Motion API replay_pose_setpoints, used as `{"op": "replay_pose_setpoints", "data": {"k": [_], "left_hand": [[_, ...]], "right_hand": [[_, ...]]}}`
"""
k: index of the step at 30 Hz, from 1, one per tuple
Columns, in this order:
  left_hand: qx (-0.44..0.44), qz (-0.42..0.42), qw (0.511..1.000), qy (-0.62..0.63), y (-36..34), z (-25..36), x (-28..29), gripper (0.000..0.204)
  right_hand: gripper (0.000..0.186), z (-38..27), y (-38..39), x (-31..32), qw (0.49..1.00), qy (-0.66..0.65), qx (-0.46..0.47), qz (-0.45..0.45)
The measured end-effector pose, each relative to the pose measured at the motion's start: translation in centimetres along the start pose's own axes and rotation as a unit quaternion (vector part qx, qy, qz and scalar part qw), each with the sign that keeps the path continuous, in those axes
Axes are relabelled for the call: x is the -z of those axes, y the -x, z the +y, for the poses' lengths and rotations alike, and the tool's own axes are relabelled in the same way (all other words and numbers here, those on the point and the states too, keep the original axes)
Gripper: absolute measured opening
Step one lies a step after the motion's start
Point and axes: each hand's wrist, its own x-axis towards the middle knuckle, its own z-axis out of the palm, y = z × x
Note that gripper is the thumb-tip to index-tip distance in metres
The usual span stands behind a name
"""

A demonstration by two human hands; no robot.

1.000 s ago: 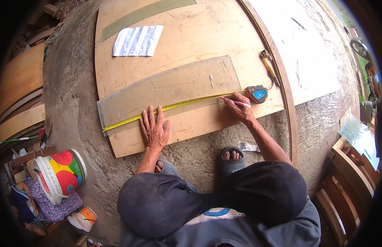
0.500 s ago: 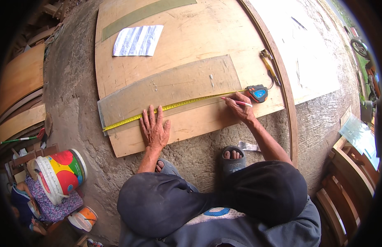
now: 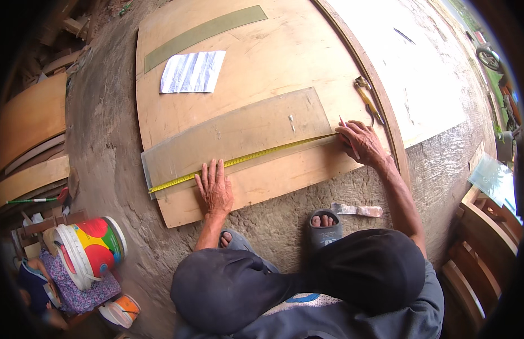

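My left hand [image 3: 216, 187] lies flat with spread fingers on the lower edge of a clear glass strip [image 3: 239, 127], touching the yellow tape measure blade [image 3: 262, 152]. The blade stretches along that edge from the strip's left end to my right hand [image 3: 363, 141]. Closed around a slim pink-and-white pencil [image 3: 354, 150], my right hand is at the strip's right end and hides the tape measure's case. Whether it also grips the case cannot be made out. Plywood [image 3: 262, 189] lies under the glass.
A striped paper [image 3: 193, 72] and a greenish glass strip [image 3: 205, 35] lie farther up the plywood. A yellow-handled tool [image 3: 368, 100] rests by a long wooden batten [image 3: 380, 90]. A putty knife [image 3: 358, 210] lies near my right sandal. Paint buckets [image 3: 92, 248] stand at left.
My right hand has moved right and up from the glass edge, over the tape measure's case, with the pencil now pointing upward. My left hand stays on the tape. The view has shifted slightly.
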Motion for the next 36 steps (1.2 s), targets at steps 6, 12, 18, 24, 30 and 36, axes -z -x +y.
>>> {"op": "replay_pose_setpoints", "data": {"k": [6,12,18,24,30,36], "left_hand": [[-0.104,0.035,0.993,0.039,-0.9,-4.3,5.6,0.025],[-0.130,-0.160,0.975,0.081,0.6,-5.9,11.8,0.012],[-0.211,-0.202,0.947,0.131,0.4,-1.4,11.9,0.012],[-0.272,-0.251,0.919,0.136,-2.4,8.8,8.5,0.028],[-0.276,-0.058,0.944,0.170,-4.7,10.3,7.4,0.080],[-0.102,-0.020,0.993,0.048,-7.6,1.6,4.6,0.078]], "right_hand": [[0.052,-1.6,0.9,2.0,0.985,-0.144,0.091,-0.038],[0.066,-4.2,2.9,1.3,0.979,-0.165,0.089,-0.078],[0.066,-6.6,2.9,0.2,0.973,-0.192,0.080,-0.100],[0.067,-11.4,2.0,-1.0,0.970,-0.193,0.120,-0.089],[0.062,-5.6,-0.3,0.2,0.991,-0.130,0.016,0.019],[0.058,10.7,-3.9,5.1,0.950,-0.043,-0.283,0.125]]}}
